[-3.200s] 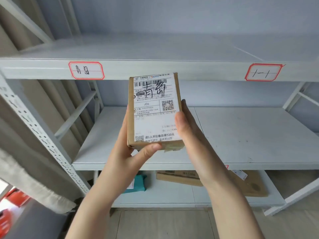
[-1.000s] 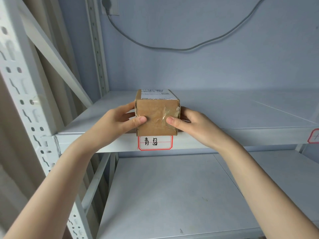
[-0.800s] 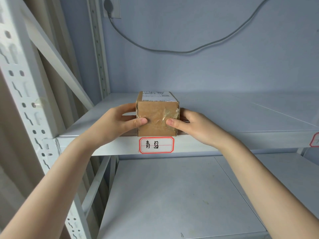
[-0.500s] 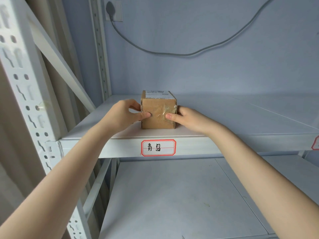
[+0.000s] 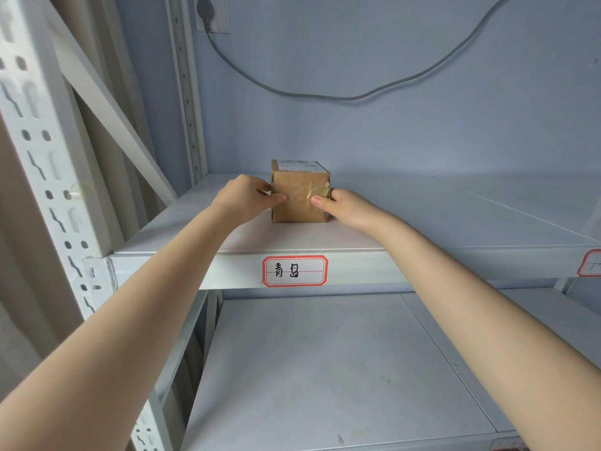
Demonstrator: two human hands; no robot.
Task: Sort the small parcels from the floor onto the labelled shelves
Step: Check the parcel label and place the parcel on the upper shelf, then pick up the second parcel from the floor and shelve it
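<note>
Gripping from both sides, the left hand and right hand clasp the small brown cardboard parcel, thumbs pressed on its taped front. It rests on the upper white metal shelf, behind the red-bordered handwritten label. Release only once seated flat and square.

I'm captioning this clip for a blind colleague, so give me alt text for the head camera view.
Two bare hands, left hand and right hand, grip a small cardboard parcel sitting on a white metal shelf, above a red-bordered handwritten label on its front edge. A grey cable droops across the blue wall behind; the shelf below is bare.
</note>
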